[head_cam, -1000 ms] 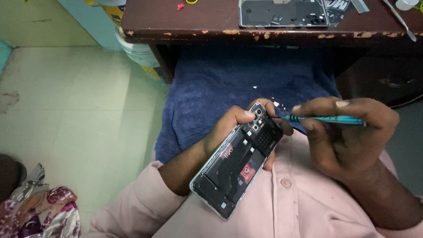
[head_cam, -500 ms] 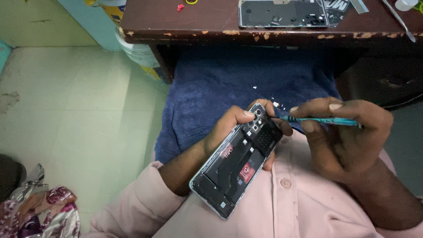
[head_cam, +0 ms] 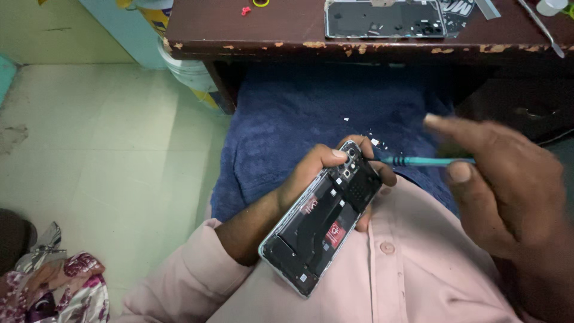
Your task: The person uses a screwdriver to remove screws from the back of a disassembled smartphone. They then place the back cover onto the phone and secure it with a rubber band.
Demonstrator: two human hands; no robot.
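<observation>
My left hand [head_cam: 311, 173] grips an opened smartphone [head_cam: 323, 221] with its back cover off, dark inner plates and a red sticker showing, tilted over my lap. My right hand [head_cam: 502, 185] holds a teal-handled screwdriver [head_cam: 424, 161] almost level, its tip at the phone's top corner by the camera module. The right hand looks blurred. A blue towel [head_cam: 299, 119] lies across my lap with small white bits on it. I wear a pale pink shirt [head_cam: 382, 275].
A worn dark wooden table [head_cam: 251, 30] stands ahead, carrying the phone's removed back panel [head_cam: 382, 18], small red and yellow bits and a metal tool [head_cam: 541, 27]. A bucket [head_cam: 185, 72] sits by the table leg. Patterned cloth [head_cam: 54, 293] lies on the pale tiled floor.
My right hand has shifted and its fingers lifted slightly on the screwdriver, blurring it. The phone and left hand stay put.
</observation>
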